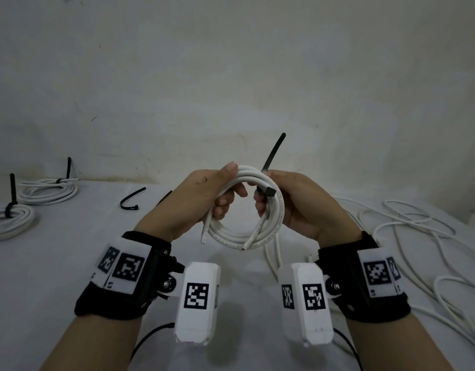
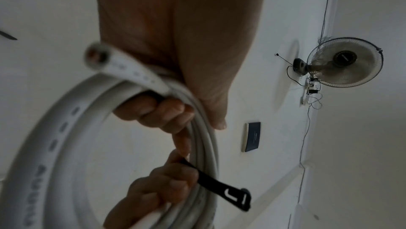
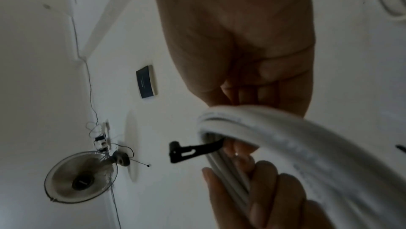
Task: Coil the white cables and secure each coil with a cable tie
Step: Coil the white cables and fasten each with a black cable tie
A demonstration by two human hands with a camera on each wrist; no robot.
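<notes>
Both hands are raised in the middle of the head view, holding a white cable coil [image 1: 247,210] upright between them above the table [image 1: 70,263]. The left hand [image 1: 196,202] grips the coil's upper left arc: its thumb lies along the top of the loops and its fingers curl through the ring from below. One cut end of the cable sticks out downward past that hand, and a second end points down near the bottom of the ring. The right hand [image 1: 298,207] clasps the coil's right side, fingers curled round the strands and pinching a black cable tie [image 1: 271,156] against them — the tie's tail slants up toward the upper right, while its head [image 1: 270,192] juts out on the inner side of the coil. In the left wrist view the tie's head [image 2: 239,196] hangs free at lower right, not yet threaded.

At the far left of the head view lie two finished coils, each bound with a black tie — one at the left edge [image 1: 8,218], another behind it [image 1: 49,190]. A spare black tie [image 1: 130,200] lies curved on the table left of centre. Loose white cables [image 1: 418,250] sprawl across the right side. The wrist views show a wall fan [image 2: 344,61] and a dark wall panel [image 2: 252,136].
</notes>
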